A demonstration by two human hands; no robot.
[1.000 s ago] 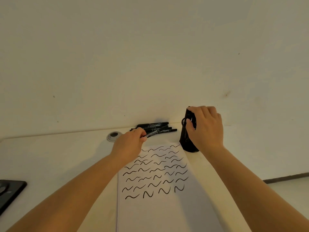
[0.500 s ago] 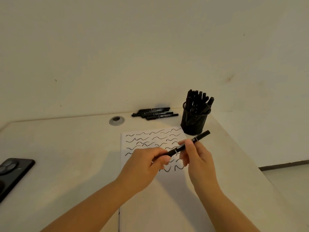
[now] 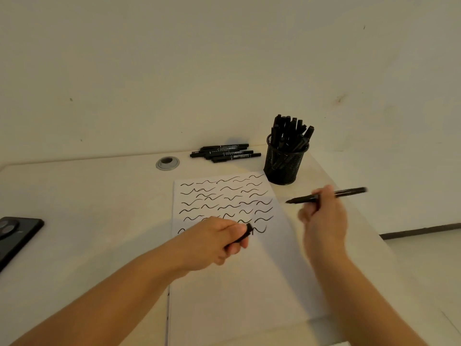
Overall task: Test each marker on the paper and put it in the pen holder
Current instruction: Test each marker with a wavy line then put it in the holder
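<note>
My right hand [image 3: 324,221] grips an uncapped black marker [image 3: 349,193], tip pointing left, held in the air just right of the paper [image 3: 237,283]. My left hand [image 3: 212,243] holds the marker's black cap [image 3: 245,234] over the lower rows of squiggles. The white paper carries several rows of black wavy test lines. A black mesh pen holder [image 3: 284,163] full of several black markers stands at the paper's far right corner. Several more black markers [image 3: 224,152] lie in a pile by the wall.
A black phone [image 3: 15,233] lies at the table's left edge. A round grey cable grommet [image 3: 167,162] sits in the tabletop left of the marker pile. The table's right edge runs close beside the pen holder and my right arm.
A marker was taken from the pile by my left hand and brought over the paper. Both hands then pulled it apart: cap in my left, marker swung right in my right.
</note>
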